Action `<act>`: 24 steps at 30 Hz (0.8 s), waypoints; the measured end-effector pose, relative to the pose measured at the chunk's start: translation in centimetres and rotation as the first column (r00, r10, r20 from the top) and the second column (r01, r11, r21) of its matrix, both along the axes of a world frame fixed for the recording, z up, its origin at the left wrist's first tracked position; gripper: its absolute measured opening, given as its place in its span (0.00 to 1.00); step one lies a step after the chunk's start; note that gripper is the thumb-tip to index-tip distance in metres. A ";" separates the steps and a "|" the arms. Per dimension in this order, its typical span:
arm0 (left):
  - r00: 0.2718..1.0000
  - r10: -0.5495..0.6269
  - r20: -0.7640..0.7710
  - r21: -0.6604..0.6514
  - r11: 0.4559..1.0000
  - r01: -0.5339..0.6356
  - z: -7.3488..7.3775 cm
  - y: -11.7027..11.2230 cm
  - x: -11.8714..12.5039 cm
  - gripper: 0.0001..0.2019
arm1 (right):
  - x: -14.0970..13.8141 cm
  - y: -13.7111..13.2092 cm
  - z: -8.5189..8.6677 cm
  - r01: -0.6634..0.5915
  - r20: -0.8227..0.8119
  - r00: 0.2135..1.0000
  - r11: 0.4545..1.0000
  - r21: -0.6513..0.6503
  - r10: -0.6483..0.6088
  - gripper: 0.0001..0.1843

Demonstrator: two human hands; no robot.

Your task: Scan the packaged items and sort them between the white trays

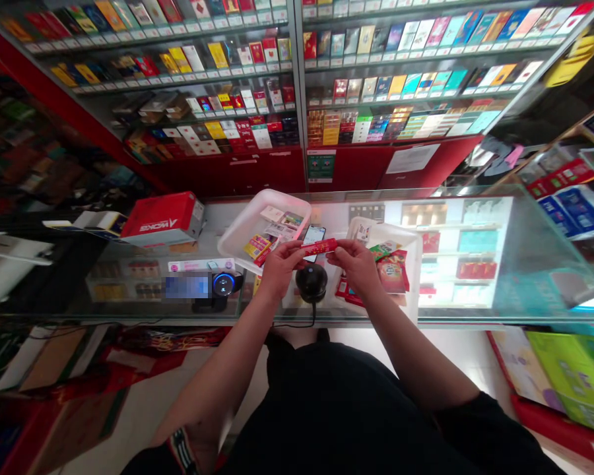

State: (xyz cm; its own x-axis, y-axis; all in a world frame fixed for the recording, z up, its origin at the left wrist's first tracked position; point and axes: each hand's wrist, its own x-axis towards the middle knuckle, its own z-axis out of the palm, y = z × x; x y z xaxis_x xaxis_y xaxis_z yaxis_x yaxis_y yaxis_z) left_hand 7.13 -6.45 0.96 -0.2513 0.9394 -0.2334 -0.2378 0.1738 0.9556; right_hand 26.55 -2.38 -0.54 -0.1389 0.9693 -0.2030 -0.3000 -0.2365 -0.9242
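Between my two hands is a small slim red packet with gold-coloured marks [319, 247]. The fingers of my left hand [281, 265] pinch its left end, while my right hand [357, 265] grips the right end. Just below the packet, a round black device with a cable [311, 284] stands on the glass counter. A phone [314, 234] lies behind the packet, partly covered by it. On the left, a white plastic basket [230, 232] holds several small boxes and packets. To the right, another white basket [412, 264] contains red and green snack packets, partly hidden by my right hand.
The glass counter [468, 315] has goods displayed inside. A red box [161, 219] and a small payment device with a lit blue ring [224, 284] sit on its left part. Behind rises a cabinet [299, 86] with rows of small packs. Cartons [569, 376] stand at lower right.
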 end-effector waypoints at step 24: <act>0.884 0.002 -0.468 -0.016 1.000 -0.010 -0.2 2.2 -0.2 0.14 | -0.4 1.8 -2.1 0.172 0.450 0.867 0.976 0.135 -0.215 0.17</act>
State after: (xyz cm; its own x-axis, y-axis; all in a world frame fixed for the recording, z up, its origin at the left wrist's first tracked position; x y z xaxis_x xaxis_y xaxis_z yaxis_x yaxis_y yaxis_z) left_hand 6.91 -4.24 0.80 -0.3410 0.9343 -0.1037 0.2351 0.1916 0.9529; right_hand 26.20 -0.55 -2.59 0.1413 0.9838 -0.1104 0.1321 -0.1293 -0.9828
